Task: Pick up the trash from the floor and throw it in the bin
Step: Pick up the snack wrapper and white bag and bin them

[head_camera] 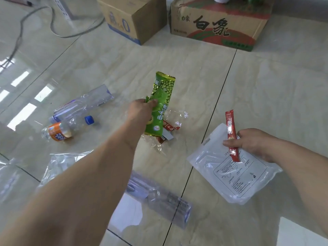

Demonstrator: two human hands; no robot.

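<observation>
**Floor litter, two boxes, both your hands loaded**

Landmark: the green wrapper (pixel 160 105), a long crinkled foil sleeve printed with peas, torn at its near end.

- Your left hand (pixel 142 110) pinches the green wrapper at its torn left edge, fingertips curled onto the foil.
- Under and just right of the wrapper: a small red-and-white sachet (pixel 169 127) and crumpled clear cellophane (pixel 177 116), lying on the glossy tile floor (pixel 266 82).
- Left of the wrapper: a flattened clear bottle (pixel 83 105), a loose blue cap (pixel 89 120), and an orange-labelled bottle (pixel 57 133) on its side, apparently empty.
- Nearer you than the wrapper: clear plastic film (pixel 60 164) and a clear ribbed sleeve (pixel 159 196).
- Right of the wrapper: your right hand (pixel 252 144), thumb and fingers pressing a slim red stick packet (pixel 231 135) against a flat white printed pouch (pixel 236 173), holding both.
- Beyond the wrapper: a brown cardboard box (pixel 133 20), contents not visible, and a red-and-green printed carton (pixel 220 25) with something white and green showing at its top, too cropped to identify.
</observation>
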